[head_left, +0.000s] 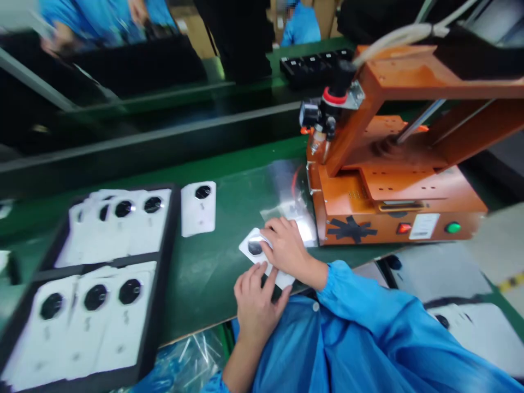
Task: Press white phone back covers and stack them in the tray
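On the green bench lies a white panel with a dark, shiny round patch near one end, set at an angle. My right hand grips it from above, its thumb beside the dark patch. With curled fingers, my left hand holds the panel's near edge; the hands hide much of the panel. Farther left lies a small stack of similar white panels. A black tray beyond that holds many more in two compartments, overlapping one another.
An orange press machine with a gauge and lit buttons stands right of my hands. Clear plastic film lies beside it. More white panels sit at lower right. People in blue work across the bench, behind a dark rail.
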The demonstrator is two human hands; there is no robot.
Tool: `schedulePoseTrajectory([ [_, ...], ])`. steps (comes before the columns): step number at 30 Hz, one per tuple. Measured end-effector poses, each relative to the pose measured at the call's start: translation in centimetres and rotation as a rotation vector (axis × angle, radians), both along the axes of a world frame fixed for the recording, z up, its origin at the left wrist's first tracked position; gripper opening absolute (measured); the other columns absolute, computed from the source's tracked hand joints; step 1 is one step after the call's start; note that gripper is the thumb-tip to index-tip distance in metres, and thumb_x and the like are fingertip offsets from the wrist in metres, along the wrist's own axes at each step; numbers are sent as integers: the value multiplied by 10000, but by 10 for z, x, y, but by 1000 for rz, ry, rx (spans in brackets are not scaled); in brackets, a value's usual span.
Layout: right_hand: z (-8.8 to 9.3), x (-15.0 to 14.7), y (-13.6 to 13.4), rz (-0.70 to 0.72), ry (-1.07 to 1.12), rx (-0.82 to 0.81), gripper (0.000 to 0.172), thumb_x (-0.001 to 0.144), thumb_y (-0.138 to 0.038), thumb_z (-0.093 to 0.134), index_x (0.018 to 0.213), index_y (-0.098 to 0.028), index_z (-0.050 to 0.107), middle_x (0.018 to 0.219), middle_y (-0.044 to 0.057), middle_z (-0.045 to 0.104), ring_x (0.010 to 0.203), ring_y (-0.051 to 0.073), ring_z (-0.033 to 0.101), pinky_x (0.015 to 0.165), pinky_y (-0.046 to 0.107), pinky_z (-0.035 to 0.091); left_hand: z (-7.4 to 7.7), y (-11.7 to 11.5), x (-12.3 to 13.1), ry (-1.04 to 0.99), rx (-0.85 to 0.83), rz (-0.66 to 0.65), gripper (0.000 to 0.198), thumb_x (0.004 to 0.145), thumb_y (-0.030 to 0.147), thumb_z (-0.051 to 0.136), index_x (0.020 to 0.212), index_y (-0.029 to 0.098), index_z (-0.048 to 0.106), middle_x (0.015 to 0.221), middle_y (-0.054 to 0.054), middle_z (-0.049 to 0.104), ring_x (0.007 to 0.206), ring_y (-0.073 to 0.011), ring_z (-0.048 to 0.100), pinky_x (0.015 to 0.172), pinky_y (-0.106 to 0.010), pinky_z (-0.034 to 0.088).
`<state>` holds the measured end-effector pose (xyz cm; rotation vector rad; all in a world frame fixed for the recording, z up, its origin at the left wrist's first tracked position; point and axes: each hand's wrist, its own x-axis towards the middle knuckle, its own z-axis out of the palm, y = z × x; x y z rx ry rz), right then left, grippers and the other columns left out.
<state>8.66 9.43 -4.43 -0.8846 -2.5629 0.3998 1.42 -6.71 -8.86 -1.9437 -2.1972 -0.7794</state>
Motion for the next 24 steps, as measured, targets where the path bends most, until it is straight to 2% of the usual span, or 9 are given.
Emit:
schedulePoseTrajectory([
  [2, 11, 9, -8, 36, 33, 43, 183, 954, -259, 622, 1098, -180, 704, 1139, 87, 661, 1014, 247, 541, 860, 400, 364, 2, 0, 6, -37, 30, 41, 402, 879, 451, 698, 1199, 210, 715, 1251, -154, 676, 1205, -328, 595, 1037, -504, 378],
  [4, 15, 23, -15, 69, 110, 92, 202, 971, -237, 586, 1133, -182, 694, 1151, 100, 660, 1040, 253, 554, 884, 397, 380, -1, 0, 10, -69, 63, 61, 494, 863, 556, 682, 1242, 240, 700, 1292, -138, 663, 1212, -305, 591, 1064, -497, 367],
  [6, 10, 38, -16, 95, 171, 148, 229, 985, -255, 568, 1166, -186, 691, 1154, 108, 663, 1048, 254, 572, 881, 391, 397, -10, 2, 8, -44, 72, 51, 716, 797, 703, 671, 1359, 261, 639, 1384, -136, 628, 1252, -316, 568, 1100, -519, 340],
  [8, 0, 51, -12, 137, 214, 216, 243, 988, -289, 568, 1179, -209, 695, 1135, 100, 673, 1029, 247, 597, 865, 384, 413, -19, 1, 2, 43, 77, 19, 832, 762, 758, 666, 1431, 270, 583, 1426, -129, 618, 1279, -331, 550, 1125, -545, 308],
  [11, -9, 67, -7, 170, 246, 292, 255, 971, -333, 587, 1176, -236, 704, 1098, 88, 695, 1007, 240, 636, 849, 378, 455, -29, -6, -10, 148, 158, -11, 755, 778, 736, 672, 1382, 285, 625, 1358, -98, 682, 1261, -331, 564, 1133, -560, 278],
  [13, -7, 74, -12, 238, 251, 302, 267, 962, -295, 568, 1182, -240, 707, 1087, 91, 713, 981, 226, 660, 826, 366, 502, -28, -11, -18, 121, 236, -3, 692, 787, 746, 651, 1314, 298, 673, 1288, -85, 724, 1231, -327, 586, 1101, -545, 308],
  [17, 4, 75, -37, 433, 249, 332, 396, 974, -178, 413, 1255, -220, 690, 1165, 103, 739, 1054, 231, 685, 859, 395, 576, -9, -16, -31, -45, 269, 24, 556, 896, 689, 530, 1276, 319, 697, 1227, -95, 751, 1139, -315, 637, 982, -523, 389],
  [21, 13, 68, -53, 348, 225, 411, 363, 1021, -199, 396, 1219, -175, 699, 1086, 111, 764, 1020, 242, 701, 833, 411, 601, 22, -8, -39, -69, 153, -105, 433, 922, 573, 568, 1221, 298, 718, 1155, -101, 764, 1034, -300, 665, 908, -502, 429],
  [24, 20, 75, -47, 325, 282, 405, 312, 1027, -192, 430, 1159, -156, 710, 996, 91, 774, 948, 207, 713, 766, 350, 597, 45, 7, -42, -66, 110, -244, 479, 939, 628, 513, 1174, 270, 726, 1107, -102, 757, 1026, -293, 661, 896, -488, 453],
])
